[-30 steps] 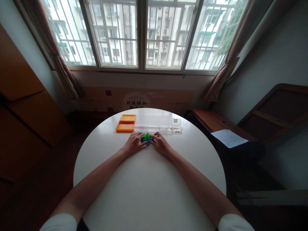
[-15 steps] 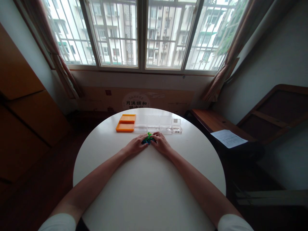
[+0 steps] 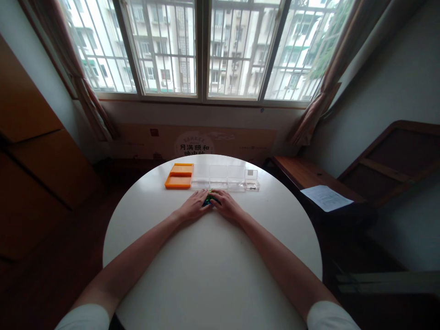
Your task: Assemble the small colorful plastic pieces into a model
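A small heap of green and blue pieces point(image 3: 208, 200) lies on the white table between my hands, too small to make out piece by piece. My left hand point(image 3: 196, 204) is against the heap's left side, palm down with fingers stretched out. From the right, my right hand point(image 3: 225, 201) reaches over the heap, its fingers extended and covering much of it. Both hands touch the heap and almost meet at the fingertips. Just beyond them stand an orange tray point(image 3: 178, 180) and a row of clear plastic boxes point(image 3: 218, 183) with raised lids.
The round white table point(image 3: 213, 266) fills the middle. A small clear box point(image 3: 252, 187) with a little dark content ends the row at right. To the right, a sheet of paper point(image 3: 326, 198) lies on a low wooden bench point(image 3: 299, 172). A window is ahead.
My right hand has moved left over the heap, and its fingers have flattened. Less of the green and blue pieces shows now. My left hand has barely shifted.
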`<state>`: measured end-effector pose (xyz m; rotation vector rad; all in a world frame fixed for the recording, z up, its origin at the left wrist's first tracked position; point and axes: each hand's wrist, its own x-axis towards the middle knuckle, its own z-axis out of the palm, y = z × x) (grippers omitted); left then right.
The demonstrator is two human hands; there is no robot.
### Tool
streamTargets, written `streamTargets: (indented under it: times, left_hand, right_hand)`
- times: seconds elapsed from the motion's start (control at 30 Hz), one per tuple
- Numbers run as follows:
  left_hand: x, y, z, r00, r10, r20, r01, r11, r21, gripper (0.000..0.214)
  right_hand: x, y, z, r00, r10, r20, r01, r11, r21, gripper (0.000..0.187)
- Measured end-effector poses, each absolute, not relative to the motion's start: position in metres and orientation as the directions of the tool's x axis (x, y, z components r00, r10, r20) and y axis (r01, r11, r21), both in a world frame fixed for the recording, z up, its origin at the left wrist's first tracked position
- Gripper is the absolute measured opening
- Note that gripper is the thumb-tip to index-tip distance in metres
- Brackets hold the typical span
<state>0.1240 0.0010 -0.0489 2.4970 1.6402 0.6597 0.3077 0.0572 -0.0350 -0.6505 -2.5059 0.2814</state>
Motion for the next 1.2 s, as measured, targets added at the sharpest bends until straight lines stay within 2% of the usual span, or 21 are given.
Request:
streamTargets:
  times: [0.27,0.53,0.73,0.93,1.2]
  left_hand:
    - [0.124,-0.002,-0.042,0.375,0.857,0.355,0.818,-0.486,0.309,0.061]
    - [0.128,-0.004,-0.041,0.274,0.841,0.466,0.819,-0.458,0.346,0.051]
    - [0.130,-0.008,-0.034,0.253,0.843,0.475,0.832,-0.440,0.339,0.048]
    - [0.130,-0.009,-0.034,0.216,0.854,0.474,0.849,-0.404,0.341,0.040]
    - [0.131,-0.011,-0.029,0.213,0.846,0.489,0.859,-0.401,0.318,0.040]
  right_hand:
    - [0.308,0.059,-0.036,-0.720,0.506,0.475,0.363,0.858,-0.363,0.042]
    - [0.305,0.059,-0.034,-0.747,0.558,0.361,0.478,0.828,-0.292,0.044]
    - [0.304,0.058,-0.030,-0.748,0.562,0.354,0.483,0.826,-0.290,0.044]
    - [0.299,0.059,-0.028,-0.777,0.562,0.283,0.506,0.825,-0.250,0.046]
    - [0.300,0.058,-0.029,-0.769,0.554,0.318,0.477,0.829,-0.291,0.045]
